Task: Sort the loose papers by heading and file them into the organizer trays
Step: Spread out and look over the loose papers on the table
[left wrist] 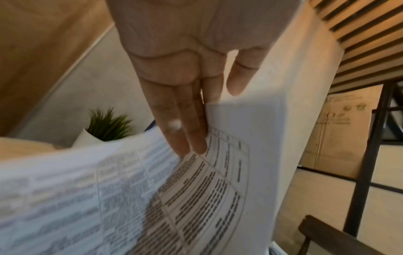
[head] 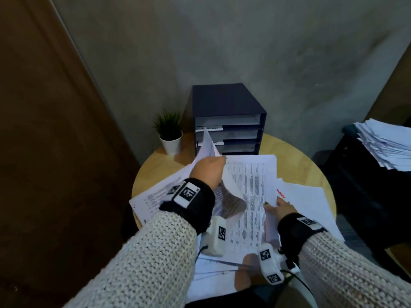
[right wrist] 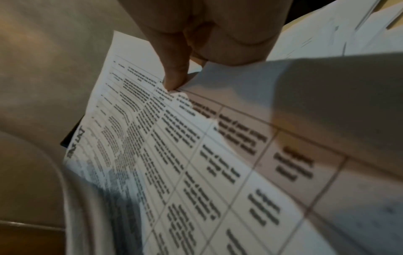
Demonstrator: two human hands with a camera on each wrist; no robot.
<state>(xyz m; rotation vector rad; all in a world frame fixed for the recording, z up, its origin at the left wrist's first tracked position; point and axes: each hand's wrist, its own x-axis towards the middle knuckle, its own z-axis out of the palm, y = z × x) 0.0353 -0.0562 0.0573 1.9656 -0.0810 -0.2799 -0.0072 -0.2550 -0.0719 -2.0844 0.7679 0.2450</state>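
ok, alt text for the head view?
Left hand lifts a sheet off printed papers on a round wooden table; right hand holds their edge. Behind: a navy tray organizer and a small potted plant.

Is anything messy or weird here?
Yes. White printed papers lie scattered crookedly across the round wooden table, some hanging over its edge. The dark blue organizer trays look mostly unfilled.

We see thin white printed paper sheets (head: 251, 192), matt and slightly curled, over a round pale wooden surface (head: 295, 156) with a smooth satin finish. The dark blue organizer (head: 224, 101) looks like matt board. Our sleeves (head: 153, 258) are chunky cream knitted wool, rough-textured.
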